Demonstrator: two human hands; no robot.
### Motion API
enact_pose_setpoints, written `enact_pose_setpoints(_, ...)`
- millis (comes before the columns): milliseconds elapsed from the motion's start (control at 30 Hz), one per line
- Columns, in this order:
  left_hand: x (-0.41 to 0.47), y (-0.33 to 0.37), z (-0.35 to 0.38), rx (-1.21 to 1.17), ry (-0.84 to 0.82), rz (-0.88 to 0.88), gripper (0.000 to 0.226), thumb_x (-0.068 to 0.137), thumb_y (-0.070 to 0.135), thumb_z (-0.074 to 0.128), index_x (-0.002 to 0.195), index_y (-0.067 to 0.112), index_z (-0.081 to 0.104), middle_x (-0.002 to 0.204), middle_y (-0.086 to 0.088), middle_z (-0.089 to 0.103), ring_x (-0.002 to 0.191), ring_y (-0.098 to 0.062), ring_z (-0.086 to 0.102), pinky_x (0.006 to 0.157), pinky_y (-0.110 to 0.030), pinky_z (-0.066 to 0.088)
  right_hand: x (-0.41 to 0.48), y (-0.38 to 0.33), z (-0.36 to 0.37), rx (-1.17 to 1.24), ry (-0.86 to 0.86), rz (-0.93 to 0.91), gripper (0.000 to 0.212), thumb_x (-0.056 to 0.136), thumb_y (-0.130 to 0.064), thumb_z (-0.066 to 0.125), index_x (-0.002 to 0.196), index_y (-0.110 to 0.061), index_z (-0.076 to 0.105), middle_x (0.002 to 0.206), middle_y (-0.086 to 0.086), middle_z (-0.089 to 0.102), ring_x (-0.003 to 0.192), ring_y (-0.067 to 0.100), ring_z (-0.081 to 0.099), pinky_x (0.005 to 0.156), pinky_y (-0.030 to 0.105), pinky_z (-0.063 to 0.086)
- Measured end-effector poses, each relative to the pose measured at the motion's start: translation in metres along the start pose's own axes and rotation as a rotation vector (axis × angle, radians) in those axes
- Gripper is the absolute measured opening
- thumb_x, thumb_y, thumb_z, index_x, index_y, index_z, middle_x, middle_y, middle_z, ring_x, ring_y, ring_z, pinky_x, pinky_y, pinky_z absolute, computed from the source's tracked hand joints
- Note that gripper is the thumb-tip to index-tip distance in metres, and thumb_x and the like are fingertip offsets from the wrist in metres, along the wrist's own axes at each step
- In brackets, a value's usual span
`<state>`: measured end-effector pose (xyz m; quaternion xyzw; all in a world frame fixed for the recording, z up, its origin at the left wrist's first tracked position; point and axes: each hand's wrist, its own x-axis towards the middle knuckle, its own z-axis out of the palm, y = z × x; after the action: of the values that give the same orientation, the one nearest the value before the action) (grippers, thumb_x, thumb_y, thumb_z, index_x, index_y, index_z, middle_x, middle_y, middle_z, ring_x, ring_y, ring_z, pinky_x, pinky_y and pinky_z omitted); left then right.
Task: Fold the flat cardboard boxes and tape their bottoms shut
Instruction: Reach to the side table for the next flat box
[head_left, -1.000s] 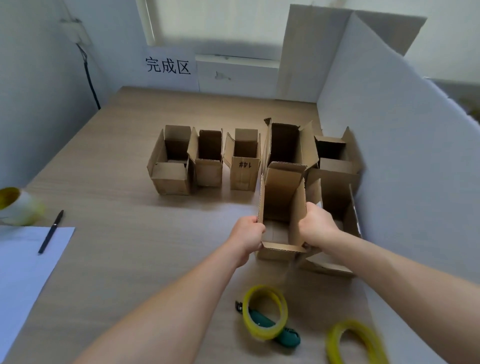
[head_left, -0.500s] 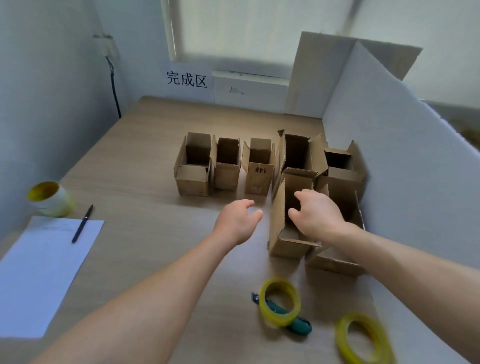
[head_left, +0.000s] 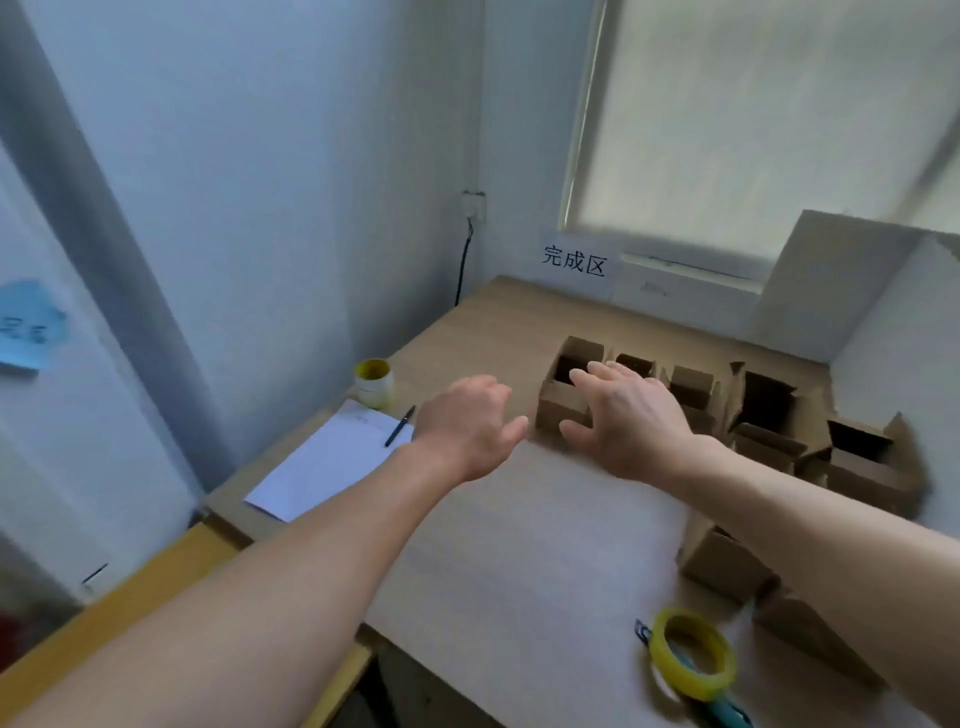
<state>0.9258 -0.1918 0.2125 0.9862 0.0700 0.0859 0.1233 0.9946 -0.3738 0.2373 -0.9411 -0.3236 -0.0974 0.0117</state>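
Observation:
Several folded brown cardboard boxes stand open-topped in a row at the back right of the wooden table (head_left: 519, 545). The leftmost box (head_left: 558, 405) is partly covered by my right hand (head_left: 626, 415), which hovers over it with fingers spread and holds nothing. My left hand (head_left: 465, 421) floats just left of that box, fingers relaxed and empty. Another box (head_left: 724, 564) sits nearer me under my right forearm. A yellow tape roll (head_left: 693, 654) lies at the front right beside a teal cutter (head_left: 727, 714).
A white sheet of paper (head_left: 322, 462) with a black pen (head_left: 399, 426) lies at the table's left edge, next to a yellow-rimmed cup (head_left: 374, 384). A white partition (head_left: 893, 322) walls the right side. A lower wooden ledge (head_left: 130, 597) runs front left.
Both hands let go of the box they held and moved left toward the leftmost box. The view swung left and upward, and the second tape roll left the frame.

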Motion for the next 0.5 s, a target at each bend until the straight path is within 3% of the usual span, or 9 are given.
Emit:
enact_pose_setpoints(100,-0.052,-0.024,-0.034,0.065,0.064,-0.117,0.043,0.095,0.052,0.046,0.111,0.015,0.059,0.120,0.000,0.057,0.115,-0.023,0.052,0.078,-0.034,0.042,-0.002,-0.043,-0.018,0.021,0.056,-0.132,0.052,0.085,-0.054,0.055,0.123,-0.019,0.054,0.125,0.002,0.057,0.124,0.025,0.049,0.091,0.041,0.047)
enact_pose_setpoints(167,-0.094,-0.039,-0.052,0.091,0.092,-0.202,0.039,0.094,0.054,0.047,0.105,0.018,0.057,0.113,0.003,0.058,0.109,-0.023,0.054,0.072,-0.033,0.041,-0.012,-0.075,-0.026,0.045,0.084,-0.225,0.048,0.084,-0.055,0.055,0.116,-0.019,0.054,0.116,0.000,0.058,0.117,0.025,0.052,0.085,0.039,0.048)
enact_pose_setpoints(333,-0.205,-0.064,-0.086,0.158,0.123,-0.386,0.045,0.091,0.058,0.048,0.118,0.025,0.060,0.117,0.004,0.059,0.109,-0.023,0.057,0.077,-0.034,0.046,-0.058,-0.160,-0.042,0.134,0.067,-0.420,0.051,0.086,-0.054,0.054,0.127,-0.025,0.048,0.122,-0.003,0.061,0.106,0.027,0.060,0.069,0.033,0.042)
enact_pose_setpoints(433,-0.271,-0.071,-0.102,0.188,0.140,-0.483,0.050,0.088,0.062,0.049,0.118,0.024,0.061,0.118,0.003,0.062,0.110,-0.024,0.058,0.083,-0.036,0.050,-0.088,-0.209,-0.051,0.143,0.041,-0.503,0.044,0.085,-0.056,0.051,0.117,-0.026,0.047,0.108,-0.001,0.065,0.086,0.028,0.059,0.061,0.033,0.042)
enact_pose_setpoints(500,-0.313,-0.078,-0.112,0.200,0.139,-0.557,0.054,0.087,0.064,0.050,0.120,0.023,0.061,0.122,0.002,0.062,0.113,-0.024,0.057,0.088,-0.038,0.050,-0.108,-0.242,-0.059,0.126,0.033,-0.564,0.049,0.088,-0.059,0.051,0.123,-0.024,0.046,0.104,0.003,0.066,0.083,0.029,0.058,0.059,0.033,0.041)
